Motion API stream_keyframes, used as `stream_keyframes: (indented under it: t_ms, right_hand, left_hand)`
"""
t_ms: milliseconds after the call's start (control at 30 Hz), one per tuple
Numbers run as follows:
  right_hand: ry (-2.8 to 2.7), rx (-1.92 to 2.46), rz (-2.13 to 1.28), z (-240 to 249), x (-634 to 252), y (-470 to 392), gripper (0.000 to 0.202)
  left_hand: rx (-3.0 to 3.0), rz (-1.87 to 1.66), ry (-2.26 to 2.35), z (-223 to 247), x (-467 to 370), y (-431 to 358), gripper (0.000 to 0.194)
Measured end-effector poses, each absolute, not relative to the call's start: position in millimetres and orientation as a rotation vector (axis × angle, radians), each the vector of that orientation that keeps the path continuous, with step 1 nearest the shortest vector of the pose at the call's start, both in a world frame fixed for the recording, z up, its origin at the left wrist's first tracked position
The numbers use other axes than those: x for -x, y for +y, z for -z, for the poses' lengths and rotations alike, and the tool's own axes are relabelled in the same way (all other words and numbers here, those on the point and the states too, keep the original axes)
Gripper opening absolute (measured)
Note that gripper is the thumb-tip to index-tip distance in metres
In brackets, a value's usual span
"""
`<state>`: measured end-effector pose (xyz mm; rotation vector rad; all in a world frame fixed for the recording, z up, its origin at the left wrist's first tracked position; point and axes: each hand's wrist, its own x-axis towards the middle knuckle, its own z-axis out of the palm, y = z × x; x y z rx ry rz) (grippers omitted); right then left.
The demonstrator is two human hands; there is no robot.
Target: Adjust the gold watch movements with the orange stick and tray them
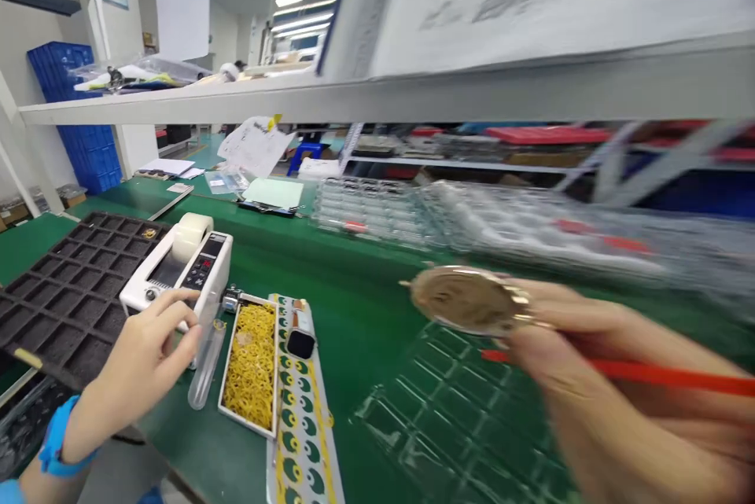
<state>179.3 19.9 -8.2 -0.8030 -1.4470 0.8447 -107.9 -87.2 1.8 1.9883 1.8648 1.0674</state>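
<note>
The round, glossy disc with a gold-toned edge, which looks like a watch case (469, 299), is in the air over the right half of the green bench (354, 284). It lies just left of the right hand's fingertips, seen nearly edge-on and tilted; its apparent long axis runs sideways, in line with the fingers, with a small stub at the far end. The right hand (619, 421) is the nearer one: thumb and forefinger are closed on the case's right edge, while a red stick (666, 376) crosses the same hand below. Under the case, apart from it, a clear compartment tray (454, 421) rests on the bench. Further left come a printed strip (307, 433) and a white-rimmed box (246, 422) of yellow rings (253, 362), then a clear tube (205, 369). The left hand (141, 355) is well apart from the case, fingers loosely curled and parted, with nothing visible between them. Its fingertips are beside the white tape dispenser (209, 280); whether they touch it, I cannot tell.
</note>
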Motion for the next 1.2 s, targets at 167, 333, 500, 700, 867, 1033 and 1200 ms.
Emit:
stream_keyframes:
  t_ms: [167,333,500,700,867,1033,1200]
  right_hand:
    - [-1.508,0.792,-1.068,-14.7,-160.6,27.1,0.048]
    - [-1.566,0.726,-1.262,-17.2,-159.9,25.1,0.051]
    - [-1.612,0.645,-1.326,-18.8,-162.9,20.8,0.048]
    - [-1.648,0.654,-1.332,-15.6,-165.9,23.2,0.048]
    - [-1.653,0.648,-1.352,-13.3,-165.2,25.7,0.047]
    - [-1.637,0.661,-1.35,-13.6,-164.2,25.4,0.047]
    - [-1.644,0.67,-1.324,-14.2,-163.4,24.6,0.048]
  left_hand:
    - [-2.06,-1.282,1.285,-35.8,67.0,-60.7,0.024]
    - [-1.925,-1.222,1.037,-45.2,24.7,-27.1,0.025]
    - [-1.866,-1.218,1.038,-35.7,16.4,-6.5,0.027]
    - [-1.81,-1.184,0.99,-32.1,18.6,-2.1,0.028]
    - [-1.803,-1.184,1.01,-30.4,18.6,-1.7,0.028]
    - [-1.798,-1.202,1.015,-30.5,17.1,-1.2,0.028]
    - [-1.83,-1.239,1.047,-28.4,16.6,0.2,0.027]
